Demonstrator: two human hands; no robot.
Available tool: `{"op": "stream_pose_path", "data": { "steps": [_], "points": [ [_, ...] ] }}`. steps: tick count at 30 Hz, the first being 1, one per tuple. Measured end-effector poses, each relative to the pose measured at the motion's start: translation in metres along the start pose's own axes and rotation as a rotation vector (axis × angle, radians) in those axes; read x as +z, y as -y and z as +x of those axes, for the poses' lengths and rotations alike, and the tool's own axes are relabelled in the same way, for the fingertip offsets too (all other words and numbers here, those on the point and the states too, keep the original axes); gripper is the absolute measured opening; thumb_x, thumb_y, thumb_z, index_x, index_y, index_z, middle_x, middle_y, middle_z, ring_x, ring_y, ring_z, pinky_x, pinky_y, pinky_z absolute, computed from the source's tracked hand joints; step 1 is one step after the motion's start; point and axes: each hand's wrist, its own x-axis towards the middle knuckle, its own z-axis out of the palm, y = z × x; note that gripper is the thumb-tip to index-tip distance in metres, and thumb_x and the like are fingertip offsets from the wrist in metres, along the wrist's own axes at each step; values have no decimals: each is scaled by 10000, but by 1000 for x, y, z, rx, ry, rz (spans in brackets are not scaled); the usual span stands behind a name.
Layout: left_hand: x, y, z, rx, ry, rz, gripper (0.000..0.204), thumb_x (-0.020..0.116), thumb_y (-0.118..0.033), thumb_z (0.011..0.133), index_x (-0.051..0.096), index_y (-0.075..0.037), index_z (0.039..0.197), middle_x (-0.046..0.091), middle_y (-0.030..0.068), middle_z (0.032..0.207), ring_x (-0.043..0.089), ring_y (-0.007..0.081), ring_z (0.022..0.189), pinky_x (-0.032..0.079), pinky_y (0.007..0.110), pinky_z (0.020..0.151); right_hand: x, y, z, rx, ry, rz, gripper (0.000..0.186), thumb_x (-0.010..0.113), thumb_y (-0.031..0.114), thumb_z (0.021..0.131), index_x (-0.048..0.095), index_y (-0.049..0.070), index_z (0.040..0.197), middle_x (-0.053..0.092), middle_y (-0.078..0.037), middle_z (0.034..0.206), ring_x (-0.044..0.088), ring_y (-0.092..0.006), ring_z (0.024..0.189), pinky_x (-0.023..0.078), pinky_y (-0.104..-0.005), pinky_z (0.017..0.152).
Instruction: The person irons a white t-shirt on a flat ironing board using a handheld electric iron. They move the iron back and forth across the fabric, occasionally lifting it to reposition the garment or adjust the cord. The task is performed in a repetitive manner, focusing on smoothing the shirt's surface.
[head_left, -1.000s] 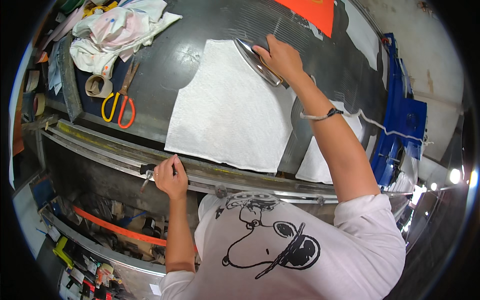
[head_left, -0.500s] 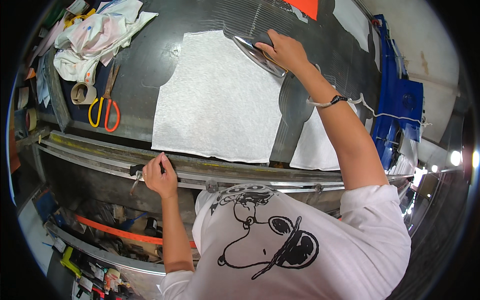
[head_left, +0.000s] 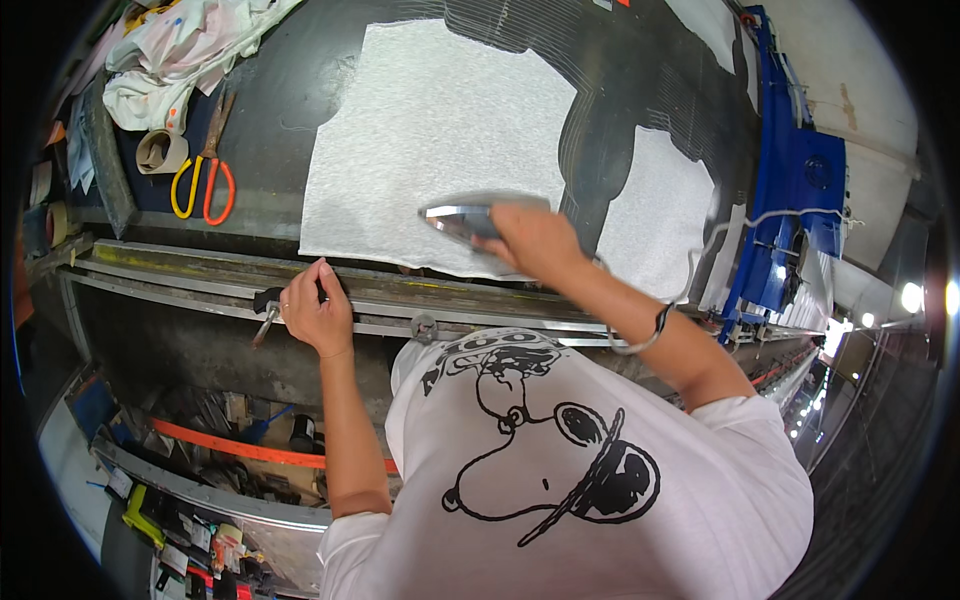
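Note:
My right hand (head_left: pixel 535 243) grips a metal iron (head_left: pixel 460 220), blurred, over the lower part of a large pale grey fabric piece (head_left: pixel 430 125) on the dark tabletop (head_left: pixel 275 70). A white cord (head_left: pixel 750 215) runs from beside my right wrist toward the table's right side. My left hand (head_left: pixel 316 308) is at the front rail (head_left: pixel 180 275), fingers curled beside a black-handled metal fitting (head_left: pixel 266 318); whether they hold it is unclear. A smaller fabric piece (head_left: pixel 655 215) lies to the right.
Scissors (head_left: pixel 220 195), a tape roll (head_left: pixel 160 150) and crumpled fabrics (head_left: pixel 170 65) are at the left. Blue metal equipment (head_left: pixel 790 180) lines the right. Below the rail are an orange bar (head_left: pixel 230 450) and cluttered tools (head_left: pixel 170 515).
My right hand and the iron have swept down from the fabric's upper right edge to its lower part. My left hand stays at the rail as the view shifts.

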Motion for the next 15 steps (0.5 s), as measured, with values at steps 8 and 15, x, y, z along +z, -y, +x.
{"op": "stream_pose_path", "data": {
  "steps": [8,15],
  "points": [
    [-2,0,2,-10,18,-16,84,680,-151,881,734,-95,914,699,48,865,637,266,801,485,376,725,-32,5,57,-19,-70,119,424,634,491,904,546,77,887,630,-153,743,648,-359,700,497,-450,583],
    [-1,-1,2,-43,-15,-42,74,694,-130,862,734,-87,907,698,45,853,630,261,774,485,364,698,-76,-58,221,179,-250,27,509,600,548,909,574,40,885,680,-196,770,672,-387,730,509,-476,655]
  ]
}}
